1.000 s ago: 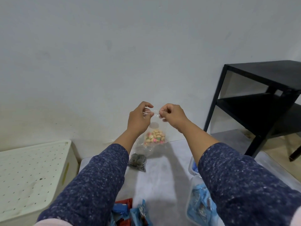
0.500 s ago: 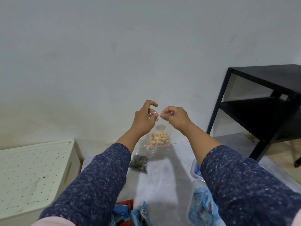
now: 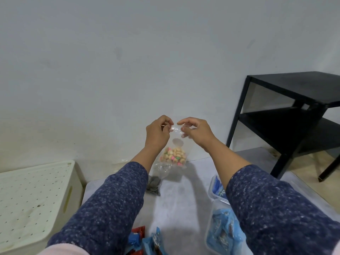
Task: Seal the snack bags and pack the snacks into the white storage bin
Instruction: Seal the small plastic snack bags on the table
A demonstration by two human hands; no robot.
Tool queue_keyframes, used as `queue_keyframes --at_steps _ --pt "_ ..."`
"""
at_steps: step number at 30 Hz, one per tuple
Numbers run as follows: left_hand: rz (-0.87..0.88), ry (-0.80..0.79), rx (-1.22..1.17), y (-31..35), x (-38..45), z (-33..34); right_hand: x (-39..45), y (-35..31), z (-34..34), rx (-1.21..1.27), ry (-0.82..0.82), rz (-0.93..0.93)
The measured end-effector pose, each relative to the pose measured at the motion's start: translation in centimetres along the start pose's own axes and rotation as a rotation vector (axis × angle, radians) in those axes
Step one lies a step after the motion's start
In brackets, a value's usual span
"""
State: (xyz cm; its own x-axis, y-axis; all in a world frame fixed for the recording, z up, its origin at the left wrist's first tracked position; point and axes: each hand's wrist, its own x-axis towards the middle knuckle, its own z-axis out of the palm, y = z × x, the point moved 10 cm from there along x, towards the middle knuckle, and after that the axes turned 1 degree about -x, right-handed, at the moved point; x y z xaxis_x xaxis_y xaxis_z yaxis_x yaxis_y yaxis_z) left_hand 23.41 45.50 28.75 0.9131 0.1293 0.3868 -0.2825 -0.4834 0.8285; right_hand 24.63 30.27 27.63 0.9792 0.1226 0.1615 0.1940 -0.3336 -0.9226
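Snack bag (image 3: 174, 146), clear with pastel candies at its bottom, hangs in the air above the grey surface (image 3: 180, 199). At its top edge, left hand (image 3: 157, 133) has a narrow grip, pinching the left corner; right hand (image 3: 196, 130) pinches the right, fingers curled. White storage bin (image 3: 36, 199) sits far left.

a single head-worn wide-angle view looks forward and slightly down, close over both outstretched arms; the white wall (image 3: 128, 61) fills the upper frame, the grey table (image 3: 180, 203) runs along the bottom.
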Motion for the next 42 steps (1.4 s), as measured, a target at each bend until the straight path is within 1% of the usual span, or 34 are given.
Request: queue_keyframes --at_steps 7,10,12,15,18,20,22,25,27,29,34,38,42 --pt "-0.004 -0.011 -0.028 0.2 -0.1 1.4 -0.5 1.1 -1.4 -0.034 0.031 0.045" --pt "-0.004 -0.029 -0.062 0.2 -0.2 1.9 -0.5 1.5 -2.4 -0.049 0.095 0.052" --pt "-0.006 -0.014 -0.094 0.2 -0.4 2.0 -0.5 2.0 -3.0 -0.043 0.140 0.077" --pt "-0.080 0.038 -0.171 -0.6 -0.5 2.1 -0.4 3.0 -3.2 -0.020 0.187 0.109" --pt "-0.187 0.111 -0.270 -2.6 -0.5 2.1 -0.7 3.6 -3.2 -0.021 0.225 0.086" --pt "-0.241 0.107 -0.311 -3.9 -0.8 2.5 -0.7 4.3 -2.8 -0.025 0.214 0.084" --pt "-0.256 0.068 -0.315 -4.9 -1.0 3.3 -0.6 5.4 -2.6 -0.055 0.209 0.098" --pt "-0.211 -0.091 -0.240 -5.8 -0.9 6.1 -0.2 8.4 -2.5 -0.071 0.211 0.178" --pt "-0.202 -0.216 -0.117 -7.3 -1.0 8.6 0.2 11.2 -2.4 -0.082 0.190 0.243" --pt "-0.212 -0.281 -0.016 -9.5 -1.2 10.9 0.8 14.1 -2.4 -0.090 0.151 0.294" --pt "-0.309 -0.259 0.074 -14.1 -0.6 15.5 3.4 20.7 -2.7 -0.101 0.055 0.381" --pt "-0.379 -0.217 0.116 -16.6 0.7 17.9 6.1 24.4 -2.5 -0.100 -0.012 0.389" --pt "-0.349 -0.198 0.210 -17.7 2.3 19.6 8.3 26.4 -2.3 -0.142 -0.049 0.378"
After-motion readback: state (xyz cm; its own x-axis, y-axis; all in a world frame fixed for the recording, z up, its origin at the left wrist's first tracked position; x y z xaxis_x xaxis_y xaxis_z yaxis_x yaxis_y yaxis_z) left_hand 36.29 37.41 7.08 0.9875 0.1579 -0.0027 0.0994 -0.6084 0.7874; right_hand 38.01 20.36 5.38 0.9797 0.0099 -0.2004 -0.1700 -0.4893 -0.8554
